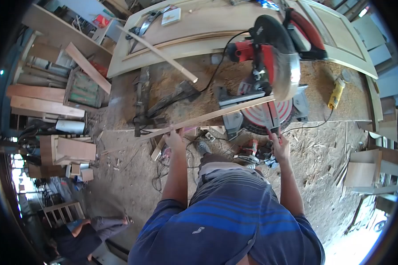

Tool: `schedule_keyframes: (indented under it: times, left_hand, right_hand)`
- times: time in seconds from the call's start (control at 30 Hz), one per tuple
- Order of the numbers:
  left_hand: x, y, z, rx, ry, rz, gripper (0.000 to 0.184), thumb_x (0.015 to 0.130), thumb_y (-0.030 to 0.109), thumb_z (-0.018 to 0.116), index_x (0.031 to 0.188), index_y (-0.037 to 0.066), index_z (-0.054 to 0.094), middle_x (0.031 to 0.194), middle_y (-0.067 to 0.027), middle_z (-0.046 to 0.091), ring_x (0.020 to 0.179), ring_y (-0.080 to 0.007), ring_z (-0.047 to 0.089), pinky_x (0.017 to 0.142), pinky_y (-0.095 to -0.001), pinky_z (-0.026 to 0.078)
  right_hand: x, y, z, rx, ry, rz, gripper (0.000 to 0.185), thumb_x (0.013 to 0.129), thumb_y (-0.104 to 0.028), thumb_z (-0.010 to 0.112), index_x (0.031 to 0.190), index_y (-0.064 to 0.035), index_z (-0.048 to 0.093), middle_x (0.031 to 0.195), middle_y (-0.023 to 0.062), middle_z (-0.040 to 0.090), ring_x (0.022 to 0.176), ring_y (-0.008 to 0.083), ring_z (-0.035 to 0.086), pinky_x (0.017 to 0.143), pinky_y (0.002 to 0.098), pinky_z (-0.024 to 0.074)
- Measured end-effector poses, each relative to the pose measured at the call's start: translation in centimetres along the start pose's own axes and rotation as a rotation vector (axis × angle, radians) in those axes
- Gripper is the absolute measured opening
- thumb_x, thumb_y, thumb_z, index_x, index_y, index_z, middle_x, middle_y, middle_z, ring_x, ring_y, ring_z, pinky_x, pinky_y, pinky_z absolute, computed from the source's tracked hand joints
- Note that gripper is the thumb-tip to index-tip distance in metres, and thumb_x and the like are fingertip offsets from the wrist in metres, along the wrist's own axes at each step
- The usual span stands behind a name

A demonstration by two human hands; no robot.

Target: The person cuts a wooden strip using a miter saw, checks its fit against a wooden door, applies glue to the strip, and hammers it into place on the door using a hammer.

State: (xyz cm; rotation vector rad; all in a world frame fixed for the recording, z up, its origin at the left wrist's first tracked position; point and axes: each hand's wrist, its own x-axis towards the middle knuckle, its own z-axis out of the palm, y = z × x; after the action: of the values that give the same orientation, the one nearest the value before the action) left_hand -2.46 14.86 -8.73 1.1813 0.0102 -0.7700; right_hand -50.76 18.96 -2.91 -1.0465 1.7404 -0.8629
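My left hand (pixel 175 137) is closed around a long thin wooden strip (pixel 208 115), which slants up to the right. The strip's right end lies over the base of a red and black miter saw (pixel 276 57), just under its blade guard. My right hand (pixel 279 143) is closed on the handle (pixel 275 131) at the front of the saw's round base. Both hands are at the front edge of the workbench (pixel 199 66). Fingertip detail is small at this distance.
Another wooden strip (pixel 159 54) lies across the bench's left part, near a metal clamp (pixel 174 97). A yellow grinder (pixel 337 92) rests at the right. Wooden panels lie behind. Cables and tools are on the floor. Another person (pixel 82 236) is at the lower left.
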Motion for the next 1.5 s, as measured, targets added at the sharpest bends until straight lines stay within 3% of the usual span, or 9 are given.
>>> schedule_keyframes:
  times: [0.17, 0.3, 0.47, 0.67, 0.83, 0.9, 1.03, 1.17, 1.5]
  left_hand:
    - [-2.4, 0.5, 1.5, 0.05, 0.081, -0.038, 0.037, 0.107, 0.014, 0.069, 0.133, -0.003, 0.049, 0.127, -0.0218, 0.065, 0.107, -0.0337, 0.075, 0.089, -0.0453, 0.072]
    - [-2.5, -0.3, 1.5, 0.037, 0.069, -0.062, 0.037, 0.108, 0.013, 0.068, 0.136, -0.001, 0.048, 0.129, -0.0219, 0.064, 0.107, -0.0331, 0.074, 0.089, -0.0458, 0.071]
    - [-2.9, -0.3, 1.7, 0.057, 0.104, -0.026, 0.038, 0.108, 0.014, 0.068, 0.133, -0.006, 0.048, 0.118, -0.0223, 0.068, 0.1, -0.0342, 0.075, 0.085, -0.0416, 0.073]
    - [-1.8, 0.6, 0.2, 0.12, 0.077, -0.056, 0.043, 0.109, 0.015, 0.067, 0.135, -0.012, 0.047, 0.12, -0.0249, 0.067, 0.109, -0.0364, 0.075, 0.09, -0.0436, 0.072]
    - [-0.9, 2.1, -0.9, 0.133, -0.004, -0.101, 0.044, 0.106, 0.029, 0.073, 0.125, -0.008, 0.059, 0.118, -0.0178, 0.071, 0.103, -0.0239, 0.075, 0.07, -0.0309, 0.06]
    - [-1.1, 4.6, -0.8, 0.585, 0.054, -0.195, 0.037, 0.105, 0.027, 0.072, 0.12, -0.006, 0.063, 0.113, -0.016, 0.07, 0.094, -0.0248, 0.073, 0.068, -0.033, 0.06]
    - [-5.7, 5.2, 1.8, 1.322, -0.144, 0.523, 0.035, 0.101, 0.033, 0.072, 0.111, -0.001, 0.07, 0.105, -0.0144, 0.07, 0.088, -0.0271, 0.069, 0.073, -0.0411, 0.054]
    - [-13.2, 1.5, 11.7, 1.288, -0.88, 1.211, 0.037, 0.103, 0.037, 0.07, 0.113, 0.001, 0.07, 0.109, -0.0223, 0.072, 0.108, -0.0417, 0.067, 0.099, -0.0558, 0.049]
    - [-6.8, -1.8, 16.0, 1.512, -1.274, 0.514, 0.049, 0.105, 0.048, 0.066, 0.108, 0.001, 0.078, 0.095, -0.0289, 0.075, 0.094, -0.0519, 0.072, 0.08, -0.0573, 0.057]
  right_hand:
    - [1.3, -0.5, -2.6, 0.0, -0.049, -0.002, 0.043, 0.111, -0.045, 0.063, 0.103, -0.0036, 0.075, 0.056, -0.0018, 0.056, 0.044, 0.0071, 0.052, 0.043, 0.0259, 0.0395]
    - [1.2, 0.1, -2.9, -0.163, 0.048, 0.038, 0.043, 0.11, -0.042, 0.064, 0.128, -0.0045, 0.073, 0.07, 0.0041, 0.068, 0.054, 0.0128, 0.06, 0.053, 0.033, 0.0487]
    - [-1.5, -3.6, 0.3, -0.582, 0.486, -0.679, 0.035, 0.093, -0.024, 0.082, 0.123, -0.0083, 0.075, 0.108, 0.0149, 0.074, 0.104, 0.0378, 0.068, 0.093, 0.0502, 0.0529]
    - [1.6, -9.7, 9.5, -0.537, 0.114, -0.879, 0.055, 0.089, -0.019, 0.078, 0.141, -0.0046, 0.065, 0.145, 0.0184, 0.062, 0.14, 0.039, 0.056, 0.12, 0.0526, 0.0442]
    - [3.3, -7.8, 12.1, -0.699, 0.069, -0.897, 0.059, 0.094, -0.027, 0.072, 0.146, -0.0001, 0.061, 0.152, 0.0199, 0.057, 0.148, 0.0376, 0.048, 0.13, 0.0517, 0.0332]
    - [3.4, -7.0, 12.1, -0.702, -0.001, -0.859, 0.061, 0.098, -0.03, 0.068, 0.15, -0.0009, 0.058, 0.155, 0.0194, 0.055, 0.151, 0.037, 0.045, 0.133, 0.0515, 0.0271]
    - [2.6, -8.5, 11.7, -0.724, 0.057, -0.848, 0.06, 0.097, -0.029, 0.069, 0.152, -0.0067, 0.059, 0.154, 0.0167, 0.056, 0.151, 0.036, 0.044, 0.133, 0.0555, 0.0253]
    - [1.3, -7.8, 12.5, -0.745, 0.127, -0.823, 0.06, 0.094, -0.026, 0.071, 0.151, -0.0126, 0.061, 0.152, 0.0157, 0.056, 0.149, 0.0361, 0.045, 0.131, 0.0569, 0.027]
    - [2.0, -8.7, 12.1, -0.843, 0.041, -0.825, 0.057, 0.097, -0.025, 0.063, 0.153, -0.014, 0.059, 0.168, 0.0204, 0.043, 0.162, 0.0358, 0.031, 0.136, 0.0577, 0.0174]
